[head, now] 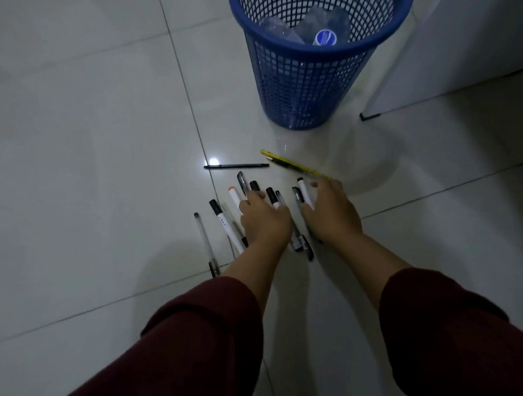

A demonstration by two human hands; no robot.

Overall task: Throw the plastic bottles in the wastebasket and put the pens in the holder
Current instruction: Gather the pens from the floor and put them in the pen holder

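Observation:
Several pens and markers lie scattered on the white tiled floor in front of me. My left hand [263, 220] rests palm down on the middle of the cluster, fingers apart, with black-capped pens [271, 197] poking out between them. My right hand [330, 215] has its thumb and fingers around a white marker [303, 192] at the cluster's right edge. A black pen [236, 166] and a yellow pen [292, 164] lie just beyond my hands. A clear pen [205, 243] and a white marker [224, 226] lie to the left. The blue mesh wastebasket [305, 88] stands behind, with clear plastic bottles [323, 31] inside.
A white cabinet or appliance [462, 51] stands to the right of the wastebasket, its black foot [369, 116] on the floor. Glossy tiles stretch out to the left. No pen holder is in view. My dark red sleeves fill the lower part of the frame.

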